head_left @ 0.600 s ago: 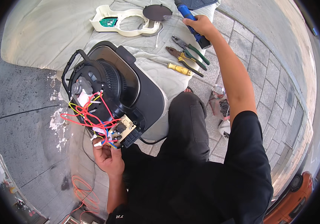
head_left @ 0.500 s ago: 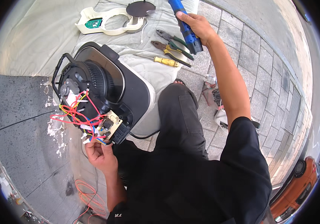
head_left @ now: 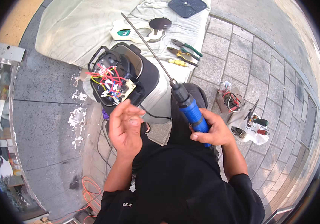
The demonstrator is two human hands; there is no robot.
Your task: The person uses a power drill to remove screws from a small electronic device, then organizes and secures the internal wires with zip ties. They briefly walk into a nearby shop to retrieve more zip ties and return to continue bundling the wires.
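My right hand (head_left: 214,128) grips a blue electric screwdriver (head_left: 193,114) with a long thin bit pointing up-left over the bedding. My left hand (head_left: 126,130) is loosely curled, fingers slightly apart, holding nothing, just below the opened black appliance (head_left: 148,76). On that appliance are red, yellow and blue wires (head_left: 107,72) and a beige circuit board (head_left: 129,89). Beside it lie yellow-gripped pliers (head_left: 184,56), green-gripped pliers (head_left: 188,47) and a yellow screwdriver (head_left: 178,62). A cream plastic housing (head_left: 120,34) and a dark disc (head_left: 160,23) lie behind them.
Pale bedding (head_left: 62,26) bears a dark square tray (head_left: 187,6). On the paving at right are a red meter or tester (head_left: 227,102) with leads and a pale bundle (head_left: 257,136) with hand tools. An orange cable (head_left: 91,192) lies coiled at lower left.
My right hand has brought the blue screwdriver down toward my body, showing its long bit. My left hand has let go at the wired board and drawn back. The view has shifted.
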